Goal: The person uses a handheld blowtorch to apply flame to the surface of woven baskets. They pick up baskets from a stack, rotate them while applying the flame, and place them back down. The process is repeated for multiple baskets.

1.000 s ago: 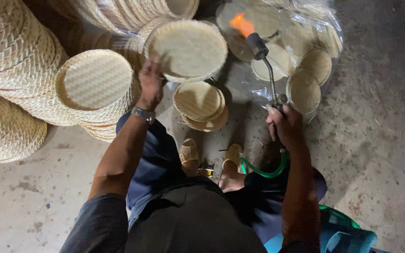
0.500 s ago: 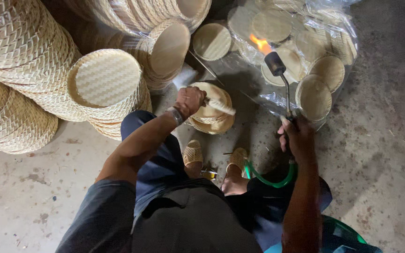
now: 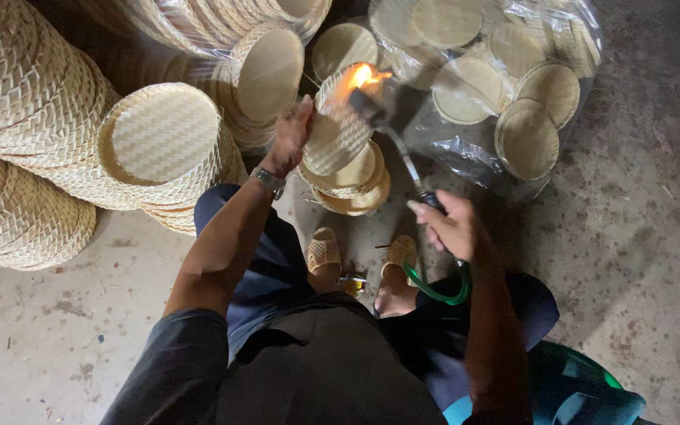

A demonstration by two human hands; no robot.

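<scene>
Left hand grips small round woven bamboo tray tilted on edge, its underside facing the flame of the metal gas torch clenched in right hand.

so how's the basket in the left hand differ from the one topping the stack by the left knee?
The held woven basket is tilted up in the left hand, with the torch flame against its rim; the stack-top basket rests flat, untouched. The held one looks smaller. The right hand grips the torch handle. Both baskets are round, shallow and pale woven.
</scene>
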